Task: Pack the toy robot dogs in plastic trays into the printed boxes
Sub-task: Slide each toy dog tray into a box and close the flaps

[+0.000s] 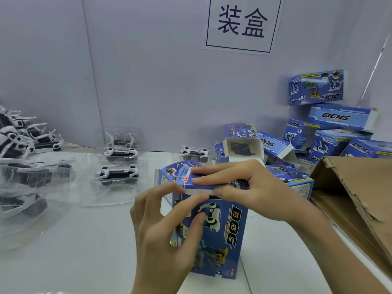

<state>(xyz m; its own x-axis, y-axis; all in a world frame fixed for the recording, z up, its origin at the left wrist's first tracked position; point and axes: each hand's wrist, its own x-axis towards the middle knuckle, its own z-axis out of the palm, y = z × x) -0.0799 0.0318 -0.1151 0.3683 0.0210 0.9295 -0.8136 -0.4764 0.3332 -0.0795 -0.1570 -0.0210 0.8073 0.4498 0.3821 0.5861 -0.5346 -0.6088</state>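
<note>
Left hand and right hand pinch our printed box at its top flap — light, dentable card; we'd hold edges.

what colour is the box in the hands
The box is mostly blue, printed with a white and a yellow dog; head view.

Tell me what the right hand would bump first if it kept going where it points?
The right hand touches the printed box; beyond its top, probably the toy robot dog in the nearest plastic tray; depth is unclear.

Head view, forward-down, seemingly close
</note>
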